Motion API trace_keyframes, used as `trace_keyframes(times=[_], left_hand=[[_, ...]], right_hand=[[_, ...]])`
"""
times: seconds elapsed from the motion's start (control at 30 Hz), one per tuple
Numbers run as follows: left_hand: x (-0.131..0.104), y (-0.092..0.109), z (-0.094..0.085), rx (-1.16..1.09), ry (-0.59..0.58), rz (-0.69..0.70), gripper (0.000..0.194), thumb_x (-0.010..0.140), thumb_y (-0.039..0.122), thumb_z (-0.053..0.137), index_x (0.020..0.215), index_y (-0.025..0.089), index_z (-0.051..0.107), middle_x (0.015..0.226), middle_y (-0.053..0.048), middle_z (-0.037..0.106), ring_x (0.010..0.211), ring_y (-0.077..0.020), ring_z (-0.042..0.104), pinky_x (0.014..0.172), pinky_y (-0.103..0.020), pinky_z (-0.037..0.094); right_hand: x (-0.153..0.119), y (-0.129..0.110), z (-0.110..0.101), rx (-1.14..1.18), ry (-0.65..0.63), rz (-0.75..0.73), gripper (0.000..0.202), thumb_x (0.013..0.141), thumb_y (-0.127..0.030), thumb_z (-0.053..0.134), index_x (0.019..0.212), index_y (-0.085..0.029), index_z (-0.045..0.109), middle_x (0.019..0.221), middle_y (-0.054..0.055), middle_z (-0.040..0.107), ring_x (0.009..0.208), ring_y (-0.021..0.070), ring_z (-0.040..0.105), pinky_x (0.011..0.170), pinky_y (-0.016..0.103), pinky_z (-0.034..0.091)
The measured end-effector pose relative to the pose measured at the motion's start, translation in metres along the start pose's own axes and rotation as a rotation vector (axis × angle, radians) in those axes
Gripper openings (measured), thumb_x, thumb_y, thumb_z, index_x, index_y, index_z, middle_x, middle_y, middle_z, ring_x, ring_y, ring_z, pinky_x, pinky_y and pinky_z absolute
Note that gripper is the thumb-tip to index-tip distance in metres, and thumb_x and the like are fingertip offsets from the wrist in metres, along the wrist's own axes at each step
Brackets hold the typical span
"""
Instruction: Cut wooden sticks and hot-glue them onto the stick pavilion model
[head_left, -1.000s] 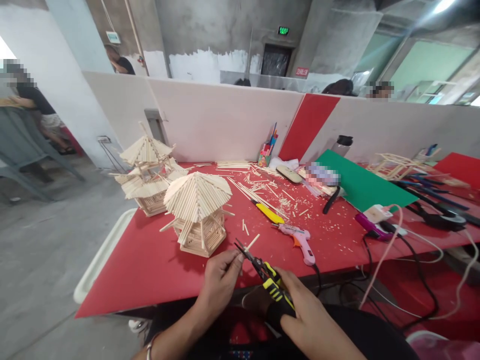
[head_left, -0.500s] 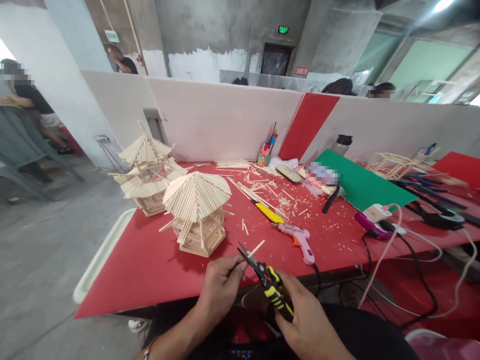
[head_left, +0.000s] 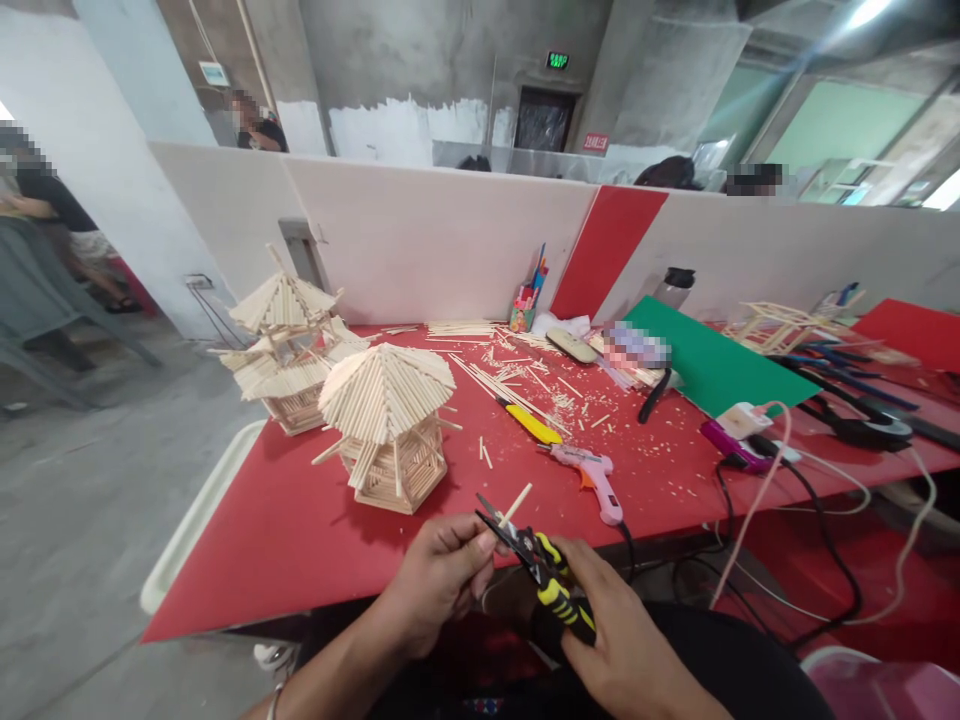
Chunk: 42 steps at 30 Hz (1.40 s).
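Yellow-and-black-handled cutting pliers [head_left: 541,572] sit gripped in the right hand [head_left: 611,640], blades at a thin wooden stick [head_left: 515,503] pinched by the left hand [head_left: 442,575], above the red surface's [head_left: 300,530] near edge.

Thin pale wooden stick [head_left: 516,503], short, tilted up to the right, lower end between the dark blades of black-and-yellow-handled cutting pliers [head_left: 541,571]. Pliers slanted, blades up-left, over the near bench edge.
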<state>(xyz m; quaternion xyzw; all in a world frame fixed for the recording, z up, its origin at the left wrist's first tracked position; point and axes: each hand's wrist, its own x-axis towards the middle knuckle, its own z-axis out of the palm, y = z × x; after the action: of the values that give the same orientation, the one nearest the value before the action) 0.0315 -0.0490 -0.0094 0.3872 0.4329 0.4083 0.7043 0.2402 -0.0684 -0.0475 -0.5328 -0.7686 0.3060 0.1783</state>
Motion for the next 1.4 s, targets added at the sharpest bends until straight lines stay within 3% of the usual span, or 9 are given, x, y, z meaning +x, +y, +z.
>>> trace_keyframes(times=[0.17,0.3,0.43,0.83,1.0,1.13,1.27,1.33,1.4], left_hand=[[0.006,0.003,-0.003,0.123,0.054,0.076,0.038,0.072,0.053,0.061,0.063,0.016,0.056,0.039,0.009,0.037,0.035,-0.0045,0.021,0.037,-0.021,0.013],[0.010,0.000,-0.003,0.297,0.080,0.134,0.038,0.077,0.051,0.057,0.065,0.015,0.060,0.043,0.007,0.039,0.040,-0.0065,0.026,0.041,-0.022,0.016],[0.012,-0.003,-0.002,0.345,0.074,0.141,0.037,0.080,0.049,0.052,0.065,0.016,0.060,0.043,0.007,0.039,0.041,-0.0076,0.028,0.042,-0.022,0.019],[0.017,-0.003,-0.001,0.412,0.134,0.164,0.030,0.082,0.043,0.051,0.068,0.016,0.057,0.045,0.007,0.039,0.043,-0.0085,0.030,0.045,-0.022,0.023],[0.020,-0.008,-0.004,0.461,0.155,0.241,0.033,0.081,0.041,0.052,0.060,0.017,0.056,0.044,0.006,0.041,0.043,-0.0087,0.034,0.045,-0.022,0.026],[0.047,-0.011,-0.009,0.442,0.415,0.369,0.027,0.081,0.037,0.052,0.064,0.017,0.059,0.048,0.004,0.047,0.047,-0.0110,0.043,0.049,-0.023,0.036],[0.078,-0.008,-0.009,0.433,0.587,0.521,0.026,0.073,0.023,0.061,0.098,0.019,0.067,0.098,-0.009,0.067,0.090,-0.0215,0.060,0.079,-0.031,0.045],[0.083,-0.008,-0.008,0.371,0.519,0.575,0.048,0.068,0.015,0.063,0.116,0.022,0.060,0.121,-0.011,0.060,0.110,-0.0246,0.055,0.091,-0.035,0.041],[0.080,-0.011,-0.005,0.265,0.337,0.607,0.058,0.070,0.012,0.060,0.127,0.022,0.051,0.120,-0.012,0.062,0.114,-0.0237,0.054,0.094,-0.035,0.041]], right_hand=[[-0.004,0.000,-0.003,0.124,-0.046,0.031,0.074,0.063,-0.013,0.045,0.136,-0.018,0.037,0.141,0.010,0.041,0.131,0.0229,0.036,0.109,0.041,0.027],[-0.004,-0.016,-0.010,0.274,-0.055,0.024,0.050,0.066,-0.014,0.047,0.115,-0.020,0.055,0.112,0.007,0.063,0.102,0.0208,0.058,0.091,0.031,0.043],[-0.002,-0.031,-0.014,0.426,-0.117,0.042,0.035,0.066,-0.015,0.048,0.098,-0.018,0.061,0.087,0.002,0.067,0.078,0.0170,0.060,0.074,0.025,0.046],[0.003,-0.028,-0.021,0.463,-0.095,0.131,0.042,0.062,-0.021,0.048,0.102,-0.021,0.061,0.099,0.005,0.064,0.093,0.0217,0.057,0.086,0.032,0.042],[-0.006,-0.026,-0.026,0.976,-0.436,0.338,0.049,0.046,-0.018,0.048,0.093,-0.019,0.061,0.078,0.001,0.061,0.075,0.0169,0.056,0.069,0.026,0.041],[-0.001,-0.014,-0.021,1.489,-0.635,0.357,0.052,0.043,-0.016,0.050,0.094,-0.014,0.062,0.072,0.002,0.058,0.062,0.0119,0.054,0.064,0.026,0.038],[0.012,-0.007,-0.009,1.698,-0.742,0.347,0.051,0.051,-0.016,0.048,0.100,-0.011,0.062,0.071,0.002,0.056,0.059,0.0120,0.056,0.059,0.026,0.038],[0.016,-0.008,-0.006,1.742,-0.783,0.352,0.052,0.052,-0.016,0.048,0.101,-0.009,0.062,0.070,0.003,0.056,0.058,0.0115,0.056,0.055,0.023,0.036],[0.016,-0.010,-0.005,1.770,-0.803,0.342,0.052,0.051,-0.018,0.047,0.100,-0.009,0.062,0.069,0.002,0.056,0.057,0.0105,0.055,0.052,0.021,0.033]])
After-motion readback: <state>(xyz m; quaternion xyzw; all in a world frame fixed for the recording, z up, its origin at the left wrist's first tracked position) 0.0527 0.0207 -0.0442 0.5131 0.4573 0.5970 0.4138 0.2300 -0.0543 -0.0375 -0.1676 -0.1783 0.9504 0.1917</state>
